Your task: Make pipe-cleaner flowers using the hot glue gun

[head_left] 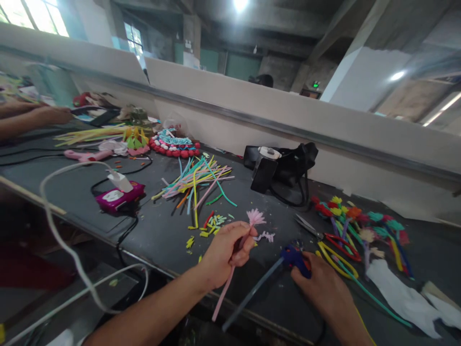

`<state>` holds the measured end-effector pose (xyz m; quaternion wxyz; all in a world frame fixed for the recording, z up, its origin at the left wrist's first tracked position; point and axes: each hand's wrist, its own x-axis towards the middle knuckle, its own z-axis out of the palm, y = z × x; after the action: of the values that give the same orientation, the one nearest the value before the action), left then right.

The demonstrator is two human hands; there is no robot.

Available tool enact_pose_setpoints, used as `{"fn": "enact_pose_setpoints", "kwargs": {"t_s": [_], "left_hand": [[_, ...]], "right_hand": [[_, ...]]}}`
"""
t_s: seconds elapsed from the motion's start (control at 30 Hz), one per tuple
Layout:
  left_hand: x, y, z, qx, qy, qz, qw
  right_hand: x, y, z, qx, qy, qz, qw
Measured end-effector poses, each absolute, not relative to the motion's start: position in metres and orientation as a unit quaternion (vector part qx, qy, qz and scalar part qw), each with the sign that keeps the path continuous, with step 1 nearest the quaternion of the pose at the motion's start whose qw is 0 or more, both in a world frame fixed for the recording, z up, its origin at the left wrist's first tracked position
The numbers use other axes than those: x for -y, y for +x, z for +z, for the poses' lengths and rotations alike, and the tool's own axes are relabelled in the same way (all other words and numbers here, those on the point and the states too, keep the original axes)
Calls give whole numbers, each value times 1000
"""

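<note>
Pinched in the fingers of my left hand point(230, 252) is a pink pipe-cleaner flower point(256, 217), its fringed head up and its long stem hanging past the table edge. My right hand point(322, 283) is closed around a blue hot glue gun point(293, 258) lying low over the tabletop. A long translucent glue stick point(254, 294) runs from the gun toward the front edge. Just beyond my right hand are scissors point(326, 235) with a red handle, beside a yellow loop point(336, 262). Small cut pieces point(215, 221) lie behind my left hand.
Loose pipe cleaners point(196, 180) lie mid-table, finished flowers point(342, 211) at right. A black bag point(293, 166) stands against the partition. A purple power strip point(120, 196) with a white cable point(57, 230) is at left. Another person's hands point(50, 115) show far left.
</note>
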<state>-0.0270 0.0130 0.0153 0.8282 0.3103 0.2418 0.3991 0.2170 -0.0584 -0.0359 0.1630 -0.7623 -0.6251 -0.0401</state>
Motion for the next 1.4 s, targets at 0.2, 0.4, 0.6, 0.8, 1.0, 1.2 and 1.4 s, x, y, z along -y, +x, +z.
{"fn": "enact_pose_setpoints", "kwargs": {"t_s": [0.2, 0.4, 0.6, 0.8, 1.0, 1.2, 1.4], "left_hand": [[-15, -29, 14, -256, 303, 418, 817], [-14, -26, 13, -266, 296, 415, 818], [-11, -24, 12, -241, 307, 400, 830], [-10, -24, 12, -252, 320, 400, 821], [-9, -23, 12, -252, 332, 395, 819], [-8, -22, 12, -260, 340, 392, 814], [-7, -21, 14, -270, 346, 395, 807]], "right_hand": [[67, 226, -5, 492, -748, 88, 437], [81, 188, 11, 432, -562, 311, 633], [90, 149, 13, 497, -604, 301, 545], [90, 130, 6, 562, -644, 94, 511], [86, 129, 10, 626, -610, 65, 482], [84, 141, 12, 693, -589, 7, 417], [84, 144, 8, 712, -561, -29, 421]]}}
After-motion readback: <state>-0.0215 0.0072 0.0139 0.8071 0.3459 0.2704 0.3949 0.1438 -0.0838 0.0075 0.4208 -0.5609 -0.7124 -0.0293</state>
